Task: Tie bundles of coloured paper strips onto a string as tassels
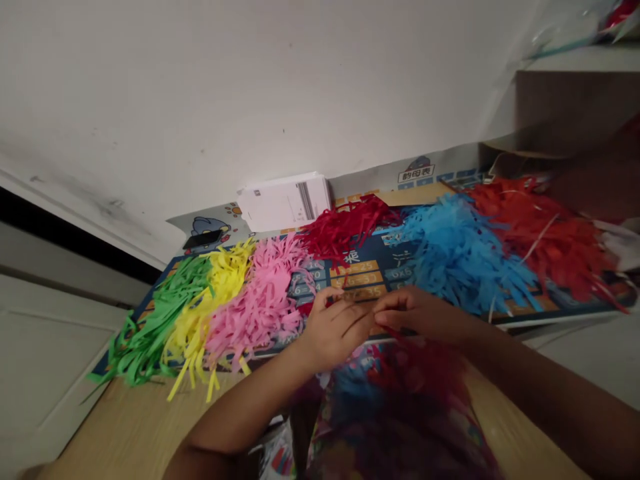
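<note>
My left hand and my right hand meet over the front edge of the patterned mat, fingertips touching. A thin red paper strip shows under the fingers of my right hand, which pinch it. My left hand's fingers are bent and closed; what they hold is hidden, though bits of red paper peek out beside them. Just beyond lies a dark red fringed paper bundle. A pink fringed bundle is left of my left hand, and a blue one sits beyond my right hand.
Yellow and green fringed bundles lie at left, an orange-red one at right. A white stack of cards leans against the wall. Below my hands is a colourful, blurred patterned thing. A black object lies at back left.
</note>
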`<action>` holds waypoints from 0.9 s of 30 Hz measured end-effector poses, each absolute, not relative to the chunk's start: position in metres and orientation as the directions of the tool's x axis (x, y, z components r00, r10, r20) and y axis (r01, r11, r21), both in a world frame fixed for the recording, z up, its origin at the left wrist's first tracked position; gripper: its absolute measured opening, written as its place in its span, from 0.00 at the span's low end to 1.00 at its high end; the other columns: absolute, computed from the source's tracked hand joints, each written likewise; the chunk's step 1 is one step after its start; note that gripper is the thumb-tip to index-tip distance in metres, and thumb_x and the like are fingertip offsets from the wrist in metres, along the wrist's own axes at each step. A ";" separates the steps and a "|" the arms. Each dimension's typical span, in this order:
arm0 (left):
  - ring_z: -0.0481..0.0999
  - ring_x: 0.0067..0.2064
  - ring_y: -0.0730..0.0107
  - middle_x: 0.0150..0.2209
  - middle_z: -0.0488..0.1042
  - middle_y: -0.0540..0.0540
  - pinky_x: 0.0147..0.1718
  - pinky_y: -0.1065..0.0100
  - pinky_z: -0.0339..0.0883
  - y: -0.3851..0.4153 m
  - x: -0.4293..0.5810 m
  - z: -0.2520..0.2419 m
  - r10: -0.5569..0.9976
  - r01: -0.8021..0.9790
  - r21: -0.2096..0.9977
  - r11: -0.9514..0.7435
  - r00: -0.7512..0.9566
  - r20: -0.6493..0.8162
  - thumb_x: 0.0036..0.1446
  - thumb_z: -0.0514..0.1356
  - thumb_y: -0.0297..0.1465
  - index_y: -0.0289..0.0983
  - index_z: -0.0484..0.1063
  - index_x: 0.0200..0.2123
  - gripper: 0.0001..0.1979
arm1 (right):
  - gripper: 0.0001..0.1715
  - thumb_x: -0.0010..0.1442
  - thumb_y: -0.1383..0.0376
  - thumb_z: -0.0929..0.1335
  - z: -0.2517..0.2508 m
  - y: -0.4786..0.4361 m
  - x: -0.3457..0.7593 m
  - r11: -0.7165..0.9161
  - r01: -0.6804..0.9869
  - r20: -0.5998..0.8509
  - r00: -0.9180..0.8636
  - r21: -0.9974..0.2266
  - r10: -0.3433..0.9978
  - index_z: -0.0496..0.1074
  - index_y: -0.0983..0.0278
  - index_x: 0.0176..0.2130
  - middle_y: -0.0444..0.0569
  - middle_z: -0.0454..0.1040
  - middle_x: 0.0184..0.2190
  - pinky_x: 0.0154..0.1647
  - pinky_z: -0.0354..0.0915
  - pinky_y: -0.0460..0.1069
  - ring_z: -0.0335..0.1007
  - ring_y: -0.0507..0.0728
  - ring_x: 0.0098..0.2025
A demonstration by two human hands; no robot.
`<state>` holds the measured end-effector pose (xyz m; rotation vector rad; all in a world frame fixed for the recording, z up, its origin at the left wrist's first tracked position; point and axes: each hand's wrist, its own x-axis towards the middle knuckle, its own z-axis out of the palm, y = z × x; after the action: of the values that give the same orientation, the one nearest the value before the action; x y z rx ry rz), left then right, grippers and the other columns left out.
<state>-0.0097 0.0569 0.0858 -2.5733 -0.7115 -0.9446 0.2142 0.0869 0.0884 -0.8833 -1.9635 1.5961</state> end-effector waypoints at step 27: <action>0.77 0.35 0.69 0.31 0.80 0.46 0.41 0.65 0.69 0.027 0.026 0.031 0.829 0.331 0.784 -0.525 -0.011 0.559 0.60 0.63 0.28 0.38 0.79 0.34 0.04 | 0.10 0.51 0.61 0.75 0.034 0.045 0.176 0.016 -0.149 0.030 -0.094 -0.989 0.995 0.74 0.61 0.23 0.42 0.71 0.23 0.26 0.63 0.45 0.64 0.50 0.25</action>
<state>0.0256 0.0265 0.0311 -2.4556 -1.5985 -2.0698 0.1757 0.0448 0.0342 -1.0351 -1.1776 1.3284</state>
